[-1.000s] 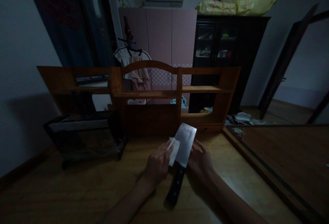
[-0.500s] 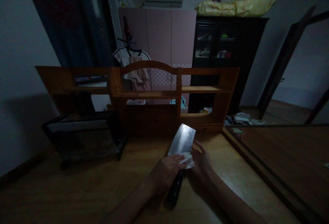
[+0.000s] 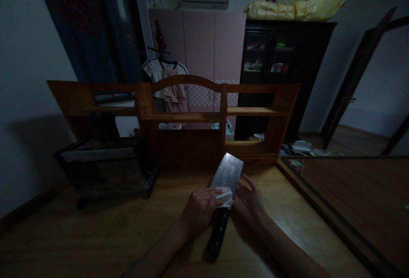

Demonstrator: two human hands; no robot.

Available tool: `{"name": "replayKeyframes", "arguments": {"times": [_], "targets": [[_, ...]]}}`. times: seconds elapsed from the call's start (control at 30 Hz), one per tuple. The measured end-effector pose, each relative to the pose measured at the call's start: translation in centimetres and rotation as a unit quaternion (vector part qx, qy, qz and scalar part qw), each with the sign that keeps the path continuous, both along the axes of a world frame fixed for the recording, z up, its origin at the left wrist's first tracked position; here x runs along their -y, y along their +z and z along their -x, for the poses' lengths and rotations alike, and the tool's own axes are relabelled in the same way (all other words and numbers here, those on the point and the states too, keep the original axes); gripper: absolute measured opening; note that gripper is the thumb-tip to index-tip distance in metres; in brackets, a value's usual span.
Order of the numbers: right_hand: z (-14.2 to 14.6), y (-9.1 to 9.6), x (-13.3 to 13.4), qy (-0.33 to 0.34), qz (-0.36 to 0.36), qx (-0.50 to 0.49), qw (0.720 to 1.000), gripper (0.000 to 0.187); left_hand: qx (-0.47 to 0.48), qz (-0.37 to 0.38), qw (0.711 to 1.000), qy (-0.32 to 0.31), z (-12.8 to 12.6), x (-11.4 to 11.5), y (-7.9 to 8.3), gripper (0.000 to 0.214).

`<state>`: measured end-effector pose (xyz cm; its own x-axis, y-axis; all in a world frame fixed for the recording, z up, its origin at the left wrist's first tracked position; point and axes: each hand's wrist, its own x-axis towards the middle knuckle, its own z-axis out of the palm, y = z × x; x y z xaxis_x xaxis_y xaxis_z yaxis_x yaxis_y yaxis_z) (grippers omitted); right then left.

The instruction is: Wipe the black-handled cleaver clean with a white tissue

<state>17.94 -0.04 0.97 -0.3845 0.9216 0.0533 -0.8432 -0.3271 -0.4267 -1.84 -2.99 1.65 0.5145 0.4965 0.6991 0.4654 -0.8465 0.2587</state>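
Observation:
A cleaver (image 3: 228, 171) with a broad metal blade and a black riveted handle (image 3: 218, 235) is tilted in front of me, blade end away and handle toward me. My left hand (image 3: 200, 210) pinches a folded white tissue (image 3: 225, 197) against the blade's face, just above the handle. At the blade's right edge, my right hand (image 3: 249, 199) steadies the cleaver from the side and behind. Its thumb and some fingers stick out, while the fingers under the blade are hidden.
Under the cleaver is a wooden tabletop (image 3: 128, 235). A wooden shelf unit (image 3: 183, 117) stands along its back. To the left sits a black-framed glass box (image 3: 105, 171). A raised wooden edge (image 3: 315, 203) runs along the right side.
My left hand has slid the tissue leftward across the lower blade, away from my right hand. The cleaver and my right hand have hardly moved.

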Motion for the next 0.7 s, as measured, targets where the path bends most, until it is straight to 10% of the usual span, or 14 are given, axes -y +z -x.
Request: {"name": "replayKeyframes", "arguments": {"times": [0.27, 0.5, 0.7], "targets": [[0.1, 0.7, 0.4, 0.004, 0.009, 0.013, 1.0, 0.027, 0.019, -0.035, 0.996, 0.082, 1.2, -1.0, -0.5, 0.044], [-0.1, 0.2, 0.1, 0.002, 0.006, 0.009, 1.0, 0.026, -0.127, -0.039, 0.991, -0.036, -0.1, 0.2, 0.7, 0.047], [0.2, 0.3, 0.0, -0.001, 0.0, 0.004, 1.0, 0.028, -0.139, -0.042, 0.989, -0.001, -0.2, -0.2, 0.5, 0.044]]}}
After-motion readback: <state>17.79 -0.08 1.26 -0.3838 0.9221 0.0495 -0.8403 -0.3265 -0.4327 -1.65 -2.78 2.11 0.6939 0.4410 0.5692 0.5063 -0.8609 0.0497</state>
